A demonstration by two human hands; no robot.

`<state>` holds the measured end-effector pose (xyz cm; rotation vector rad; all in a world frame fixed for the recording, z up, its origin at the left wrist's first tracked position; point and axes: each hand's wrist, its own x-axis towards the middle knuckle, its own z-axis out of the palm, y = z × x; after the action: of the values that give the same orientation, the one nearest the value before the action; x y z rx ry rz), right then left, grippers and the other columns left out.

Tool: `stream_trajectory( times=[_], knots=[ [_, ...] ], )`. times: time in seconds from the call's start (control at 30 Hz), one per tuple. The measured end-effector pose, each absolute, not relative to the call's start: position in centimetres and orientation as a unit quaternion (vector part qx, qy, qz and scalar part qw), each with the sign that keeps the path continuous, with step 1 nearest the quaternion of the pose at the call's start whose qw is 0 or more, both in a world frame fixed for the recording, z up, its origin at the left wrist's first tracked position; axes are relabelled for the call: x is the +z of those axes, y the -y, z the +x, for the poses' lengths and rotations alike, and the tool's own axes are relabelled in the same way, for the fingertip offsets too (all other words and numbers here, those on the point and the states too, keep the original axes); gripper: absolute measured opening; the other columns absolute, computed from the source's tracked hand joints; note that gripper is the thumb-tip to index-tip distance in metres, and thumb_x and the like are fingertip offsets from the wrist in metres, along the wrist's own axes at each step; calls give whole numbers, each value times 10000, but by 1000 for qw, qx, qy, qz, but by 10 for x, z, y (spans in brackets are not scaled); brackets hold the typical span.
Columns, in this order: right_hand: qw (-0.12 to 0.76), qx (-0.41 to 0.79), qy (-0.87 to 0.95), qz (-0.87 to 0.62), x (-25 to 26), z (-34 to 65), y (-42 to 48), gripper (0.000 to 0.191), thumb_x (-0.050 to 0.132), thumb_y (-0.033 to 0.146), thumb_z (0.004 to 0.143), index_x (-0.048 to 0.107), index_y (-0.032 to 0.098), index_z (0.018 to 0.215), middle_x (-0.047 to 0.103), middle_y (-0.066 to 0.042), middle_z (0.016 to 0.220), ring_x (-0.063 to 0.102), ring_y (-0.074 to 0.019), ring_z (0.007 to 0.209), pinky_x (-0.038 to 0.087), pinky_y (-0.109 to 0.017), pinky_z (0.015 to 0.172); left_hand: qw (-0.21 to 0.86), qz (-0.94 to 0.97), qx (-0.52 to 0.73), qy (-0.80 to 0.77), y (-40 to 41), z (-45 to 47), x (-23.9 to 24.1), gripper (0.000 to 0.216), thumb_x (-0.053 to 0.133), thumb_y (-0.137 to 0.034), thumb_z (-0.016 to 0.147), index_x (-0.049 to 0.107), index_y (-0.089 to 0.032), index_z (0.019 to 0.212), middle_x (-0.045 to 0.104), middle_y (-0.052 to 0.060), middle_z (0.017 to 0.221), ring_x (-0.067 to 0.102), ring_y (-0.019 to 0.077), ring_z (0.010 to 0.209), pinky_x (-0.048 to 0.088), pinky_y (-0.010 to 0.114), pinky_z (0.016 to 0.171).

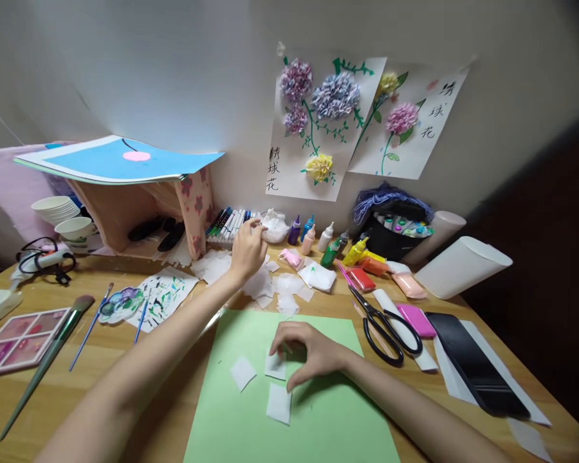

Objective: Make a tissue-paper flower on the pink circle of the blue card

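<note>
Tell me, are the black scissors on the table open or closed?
Open. The black scissors lie flat on the wooden table, right of the green paper; their blades spread slightly apart toward the tips, and no hand touches them.

Light green paper sheet carries white paper squares; black-handled scissors lie beside a pink block; a blue board bears a pink spot

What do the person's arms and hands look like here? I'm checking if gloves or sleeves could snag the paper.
Both forearms are bare as far as the picture shows, with no sleeves in view. The left hand and the right hand wear no gloves. No rings, watch or bracelet show at either wrist. Nails look short and unpainted, though they are small in this view.
</note>
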<state>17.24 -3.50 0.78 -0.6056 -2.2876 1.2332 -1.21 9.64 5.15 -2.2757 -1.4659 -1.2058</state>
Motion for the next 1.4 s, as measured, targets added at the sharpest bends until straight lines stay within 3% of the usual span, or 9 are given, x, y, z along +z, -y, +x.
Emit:
stream_trajectory(
  times=[0.1, 0.2, 0.4, 0.53, 0.83, 1.0, 1.2, 1.3, 1.4],
  knots=[
    [198, 393, 878, -189, 7, 166, 42, 232, 723, 312, 661, 652, 205, 854, 592, -22, 797, 527, -145, 747, 415, -255, 666, 67, -763, -427, 480, -55, -22, 35, 239, 441, -88, 794, 571, -165, 979, 524, 108, 1073, 482, 225, 1008, 408, 350, 876],
    [221, 337, 881, -248, 1, 166, 40, 19, 615, 171, 737, 616, 188, 745, 572, -14, 718, 506, -135, 688, 397, -252, 626, 33, -747, -452, 487, -25, -24, 17, 190, 434, -76, 792, 565, -173, 889, 540, 74, 930, 507, 196, 909, 425, 316, 804],
    [275, 299, 843, -352, 2, 175, 25, 15, 575, 163, 771, 575, 178, 767, 554, -16, 720, 500, -132, 670, 396, -248, 604, -65, -764, -426, 481, -12, -22, 5, 185, 429, -70, 778, 556, -193, 832, 547, 41, 855, 515, 178, 847, 416, 296, 746],
    [264, 285, 855, -343, 6, 177, 24, 139, 637, 169, 690, 573, 182, 813, 539, -13, 756, 484, -137, 688, 395, -251, 614, -119, -758, -419, 485, -15, -23, 5, 179, 408, -80, 787, 546, -193, 799, 543, 36, 836, 514, 174, 843, 410, 290, 723],
    [289, 284, 829, -386, -1, 174, 24, 96, 534, 91, 722, 548, 186, 728, 526, -5, 707, 483, -128, 655, 384, -246, 589, -139, -784, -363, 484, -13, -19, 4, 145, 433, -104, 755, 537, -185, 692, 566, 16, 727, 515, 156, 727, 386, 277, 669],
    [341, 235, 809, -418, 0, 175, 24, 59, 523, 148, 787, 551, 196, 766, 542, -24, 723, 489, -147, 665, 399, -273, 606, -223, -771, -310, 510, 5, -7, 7, 183, 442, -237, 828, 563, -184, 702, 584, -2, 647, 509, 132, 593, 352, 256, 572],
    [374, 133, 820, -412, -3, 176, 26, 57, 516, 152, 801, 541, 202, 810, 564, -53, 749, 503, -191, 749, 418, -328, 693, -283, -786, -274, 475, 24, 7, 9, 290, 424, -415, 869, 524, -188, 716, 557, -12, 641, 486, 130, 581, 316, 248, 542],
    [388, 184, 792, -434, -4, 176, 26, 57, 525, 189, 806, 525, 195, 862, 549, -49, 793, 506, -178, 747, 428, -310, 677, -323, -784, -285, 448, 23, 7, 9, 286, 350, -352, 910, 522, -186, 753, 579, 3, 722, 504, 137, 657, 348, 252, 603],
    [413, 295, 721, -471, -3, 176, 24, 187, 565, 286, 810, 482, 187, 946, 514, -26, 816, 491, -130, 659, 417, -255, 579, -380, -754, -306, 440, 18, 6, 7, 344, 297, -344, 933, 516, -178, 728, 588, 3, 723, 520, 136, 691, 370, 255, 671]
  ],
)
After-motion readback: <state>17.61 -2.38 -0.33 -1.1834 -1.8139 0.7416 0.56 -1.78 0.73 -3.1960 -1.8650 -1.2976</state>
